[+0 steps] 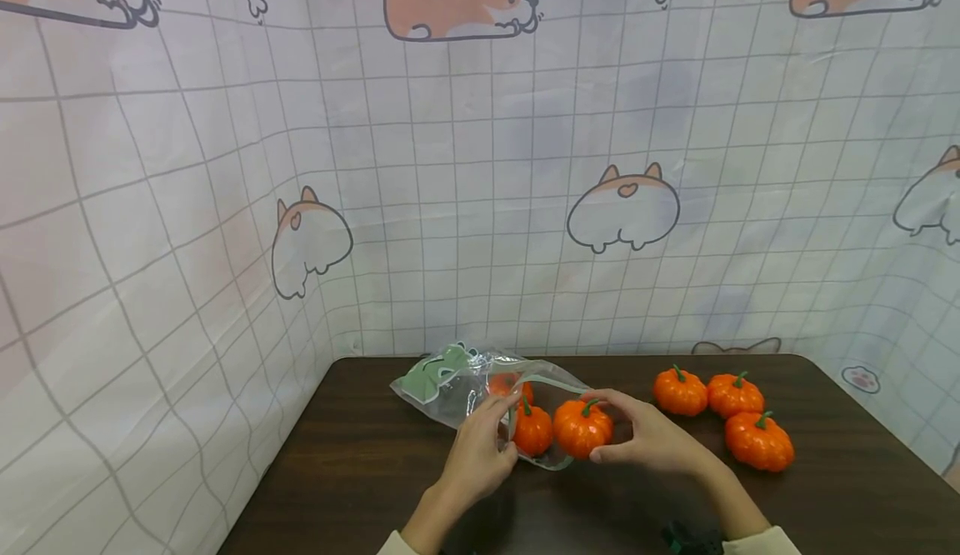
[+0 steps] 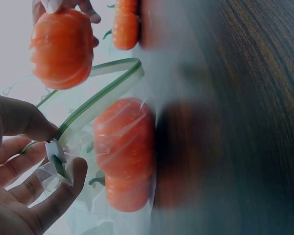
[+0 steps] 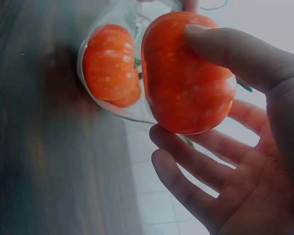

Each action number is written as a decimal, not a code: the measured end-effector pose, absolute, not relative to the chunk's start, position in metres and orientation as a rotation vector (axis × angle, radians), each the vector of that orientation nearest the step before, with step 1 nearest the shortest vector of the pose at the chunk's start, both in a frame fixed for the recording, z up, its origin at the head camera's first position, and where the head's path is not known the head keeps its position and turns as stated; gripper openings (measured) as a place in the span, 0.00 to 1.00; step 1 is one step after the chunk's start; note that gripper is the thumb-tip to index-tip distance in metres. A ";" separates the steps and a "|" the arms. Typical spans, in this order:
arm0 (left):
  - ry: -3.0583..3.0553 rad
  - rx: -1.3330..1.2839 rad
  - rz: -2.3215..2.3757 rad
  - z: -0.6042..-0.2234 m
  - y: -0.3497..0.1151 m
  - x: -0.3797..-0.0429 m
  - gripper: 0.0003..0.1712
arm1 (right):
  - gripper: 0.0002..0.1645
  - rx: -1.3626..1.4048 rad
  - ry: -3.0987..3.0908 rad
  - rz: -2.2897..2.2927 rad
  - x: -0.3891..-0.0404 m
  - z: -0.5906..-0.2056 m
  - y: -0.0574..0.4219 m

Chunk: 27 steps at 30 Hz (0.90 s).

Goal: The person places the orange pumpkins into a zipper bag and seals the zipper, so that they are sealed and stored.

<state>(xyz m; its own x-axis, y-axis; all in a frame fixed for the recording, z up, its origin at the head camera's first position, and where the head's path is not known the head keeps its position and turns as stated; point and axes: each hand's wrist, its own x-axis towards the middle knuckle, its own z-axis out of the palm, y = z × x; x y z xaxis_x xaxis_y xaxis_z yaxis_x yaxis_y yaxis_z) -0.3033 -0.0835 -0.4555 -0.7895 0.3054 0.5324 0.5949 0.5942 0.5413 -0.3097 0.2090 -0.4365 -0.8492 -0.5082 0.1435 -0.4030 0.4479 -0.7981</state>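
My right hand [image 1: 654,438] grips a small orange pumpkin [image 1: 582,429] with a green stem, thumb on one side and fingers on the other. It is held at the mouth of a clear zip bag [image 1: 461,409]. With thumb and fingers my left hand [image 1: 477,448] pinches the bag's edge beside a white zip slider [image 2: 55,151], and the green-lined mouth stands open. Inside the bag sit two pumpkins, the nearer pumpkin [image 1: 532,430] and a farther pumpkin [image 1: 508,385] partly behind the plastic.
Three more pumpkins [image 1: 758,442] stand grouped on the right of the dark wooden table [image 1: 352,455]. A green printed patch [image 1: 437,372] marks the bag's far end. A dark object [image 1: 690,538] lies by the right sleeve. Patterned cloth [image 1: 487,205] hangs behind and at the sides.
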 end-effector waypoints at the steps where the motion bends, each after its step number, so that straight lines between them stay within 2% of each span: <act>1: -2.443 -0.722 -1.038 -0.456 -0.083 -0.303 0.41 | 0.46 -0.825 2.574 -1.360 -0.310 -0.438 0.208; 11: -2.433 -0.732 -1.034 -0.455 -0.083 -0.303 0.42 | 0.41 -0.912 2.570 -1.297 -0.312 -0.445 0.201; 22: -2.426 -0.746 -1.016 -0.459 -0.081 -0.303 0.42 | 0.46 -0.868 2.589 -1.267 -0.314 -0.455 0.192; 27: -2.431 -0.754 -1.002 -0.460 -0.080 -0.303 0.41 | 0.44 -0.867 2.597 -1.284 -0.313 -0.456 0.187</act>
